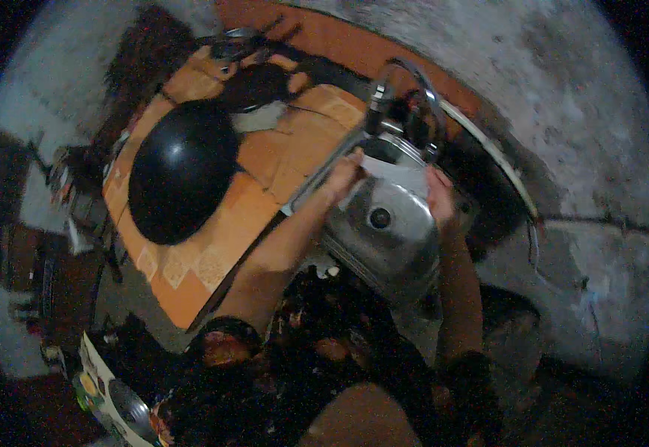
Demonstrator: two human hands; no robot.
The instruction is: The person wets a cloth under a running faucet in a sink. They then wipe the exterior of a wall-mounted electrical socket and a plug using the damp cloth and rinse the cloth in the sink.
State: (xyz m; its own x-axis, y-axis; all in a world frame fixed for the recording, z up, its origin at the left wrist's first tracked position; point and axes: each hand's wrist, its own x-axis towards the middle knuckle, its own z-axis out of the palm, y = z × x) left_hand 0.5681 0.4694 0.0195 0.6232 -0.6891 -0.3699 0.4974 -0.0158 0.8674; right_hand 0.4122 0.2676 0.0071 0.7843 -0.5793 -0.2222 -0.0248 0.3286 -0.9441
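Both my arms reach over a stainless steel sink (406, 249) with a dark round drain (379, 217). Between my hands, above the sink's far part, is a pale flat piece (395, 173); it is too blurred to tell whether it is cloth, paper or something stiff. My left hand (345, 176) is closed at its left end. At the right end my right hand (439, 192) grips it, fingers toward the sink's far right side. A curved metal faucet (435, 104) rises just beyond my hands.
On the orange patterned counter (265, 160) left of the sink lies a large black dome-shaped vessel (183, 171). Farther back sits a dark round pan (257, 86). A pale pipe (488, 143) runs along the rough grey wall at right. A light board with a round metal plate (129, 406) stands lower left.
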